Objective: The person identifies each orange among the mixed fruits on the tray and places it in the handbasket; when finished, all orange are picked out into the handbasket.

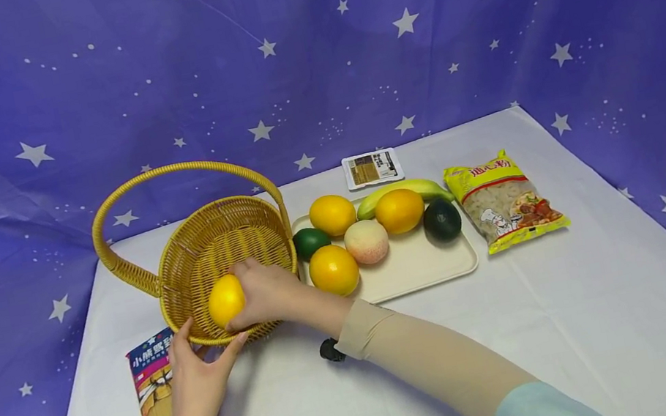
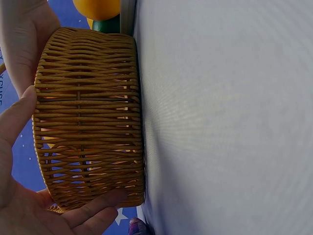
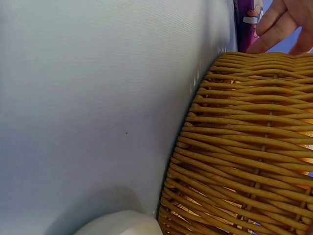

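1. Yellow orange (image 1: 225,301) inside the basket (image 1: 189,274), toward the person's side. Right hand (image 1: 268,292) has it, thumb and fingers curled round; cannot tell if it touches the bottom.
2. Left hand (image 1: 195,373) spread wide, thumb by the rim, fingers along the outer wall; probably bracing against tipping.
3. Tray (image 1: 424,270) just beside, likely for a short reach.
4. Right forearm slants across the surface (image 1: 624,305); upright handle (image 1: 179,167) leaves the opening accessible.

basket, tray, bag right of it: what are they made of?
Basket: woven strands with a slight sheen; wicker or plastic imitation, can't tell.
Tray: probably plastic; smooth, cream, rounded corners.
Bag: likely printed plastic film; wrinkled, pale contents seem to show through.
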Demonstrator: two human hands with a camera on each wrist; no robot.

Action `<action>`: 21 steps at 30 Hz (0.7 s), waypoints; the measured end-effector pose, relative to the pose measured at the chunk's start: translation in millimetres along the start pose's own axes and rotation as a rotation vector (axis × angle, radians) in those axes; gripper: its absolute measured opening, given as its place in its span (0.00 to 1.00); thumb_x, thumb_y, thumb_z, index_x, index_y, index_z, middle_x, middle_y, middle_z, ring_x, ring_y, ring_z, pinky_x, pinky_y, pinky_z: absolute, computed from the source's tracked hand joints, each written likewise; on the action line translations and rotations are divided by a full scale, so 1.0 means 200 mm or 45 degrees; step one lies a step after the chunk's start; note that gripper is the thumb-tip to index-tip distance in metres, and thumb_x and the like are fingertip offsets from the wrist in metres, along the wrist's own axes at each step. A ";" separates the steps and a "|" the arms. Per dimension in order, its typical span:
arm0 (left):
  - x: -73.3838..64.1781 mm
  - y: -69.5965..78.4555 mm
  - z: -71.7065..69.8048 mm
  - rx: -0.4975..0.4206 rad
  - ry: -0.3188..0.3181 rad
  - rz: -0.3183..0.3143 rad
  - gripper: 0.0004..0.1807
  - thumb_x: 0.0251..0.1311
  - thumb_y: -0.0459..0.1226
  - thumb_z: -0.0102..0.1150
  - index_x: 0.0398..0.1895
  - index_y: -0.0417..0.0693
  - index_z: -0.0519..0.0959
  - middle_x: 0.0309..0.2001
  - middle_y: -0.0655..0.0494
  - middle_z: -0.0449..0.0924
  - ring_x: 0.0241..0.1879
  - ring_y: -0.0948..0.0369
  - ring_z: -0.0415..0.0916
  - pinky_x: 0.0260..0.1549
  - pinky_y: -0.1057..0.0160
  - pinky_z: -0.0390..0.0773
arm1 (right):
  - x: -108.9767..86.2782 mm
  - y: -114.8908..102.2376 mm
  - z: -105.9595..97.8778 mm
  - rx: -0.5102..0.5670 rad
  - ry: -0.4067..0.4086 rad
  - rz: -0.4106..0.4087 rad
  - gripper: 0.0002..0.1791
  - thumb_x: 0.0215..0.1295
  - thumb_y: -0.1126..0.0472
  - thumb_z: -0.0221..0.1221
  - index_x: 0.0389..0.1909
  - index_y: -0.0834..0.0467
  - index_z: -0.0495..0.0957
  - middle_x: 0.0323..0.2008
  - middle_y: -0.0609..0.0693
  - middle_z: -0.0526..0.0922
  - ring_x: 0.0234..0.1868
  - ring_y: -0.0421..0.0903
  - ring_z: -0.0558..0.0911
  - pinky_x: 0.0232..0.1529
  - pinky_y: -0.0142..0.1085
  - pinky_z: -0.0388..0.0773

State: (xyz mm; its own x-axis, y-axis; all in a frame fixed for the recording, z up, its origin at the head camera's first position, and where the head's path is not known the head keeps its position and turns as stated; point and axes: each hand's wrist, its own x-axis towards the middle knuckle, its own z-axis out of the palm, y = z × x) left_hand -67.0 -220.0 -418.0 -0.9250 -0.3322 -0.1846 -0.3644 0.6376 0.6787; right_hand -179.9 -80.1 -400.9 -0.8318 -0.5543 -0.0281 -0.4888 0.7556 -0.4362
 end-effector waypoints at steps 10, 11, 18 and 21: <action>-0.01 0.01 0.00 -0.021 0.005 0.013 0.65 0.47 0.69 0.60 0.77 0.44 0.39 0.73 0.33 0.41 0.66 0.37 0.57 0.61 0.35 0.59 | 0.00 0.00 0.01 -0.044 -0.007 -0.007 0.50 0.42 0.31 0.69 0.65 0.52 0.67 0.53 0.47 0.73 0.41 0.43 0.78 0.37 0.35 0.78; -0.01 0.00 0.00 -0.022 0.004 0.014 0.65 0.47 0.69 0.60 0.77 0.44 0.39 0.73 0.33 0.41 0.66 0.37 0.57 0.61 0.36 0.59 | 0.00 0.00 0.01 -0.054 -0.009 -0.012 0.50 0.43 0.32 0.69 0.65 0.53 0.67 0.53 0.47 0.73 0.40 0.43 0.78 0.37 0.35 0.78; 0.00 0.00 0.00 -0.028 0.005 0.023 0.65 0.48 0.68 0.60 0.77 0.44 0.39 0.72 0.34 0.42 0.66 0.38 0.58 0.61 0.36 0.60 | 0.00 0.00 0.02 -0.142 -0.015 -0.047 0.50 0.43 0.32 0.69 0.65 0.54 0.67 0.54 0.48 0.73 0.41 0.41 0.78 0.38 0.34 0.79; 0.00 0.00 0.00 -0.030 0.003 0.021 0.65 0.47 0.69 0.60 0.77 0.44 0.39 0.72 0.34 0.42 0.66 0.38 0.58 0.61 0.36 0.60 | 0.01 0.00 0.02 -0.152 -0.020 -0.043 0.50 0.43 0.32 0.69 0.65 0.54 0.67 0.54 0.48 0.73 0.41 0.41 0.78 0.38 0.35 0.79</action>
State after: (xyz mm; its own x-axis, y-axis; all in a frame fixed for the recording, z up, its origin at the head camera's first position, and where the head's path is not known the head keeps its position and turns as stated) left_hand -66.2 -219.3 -418.0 -0.9306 -0.3234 -0.1714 -0.3463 0.6264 0.6983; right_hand -179.7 -82.5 -404.5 -0.8106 -0.5848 -0.0295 -0.5451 0.7721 -0.3267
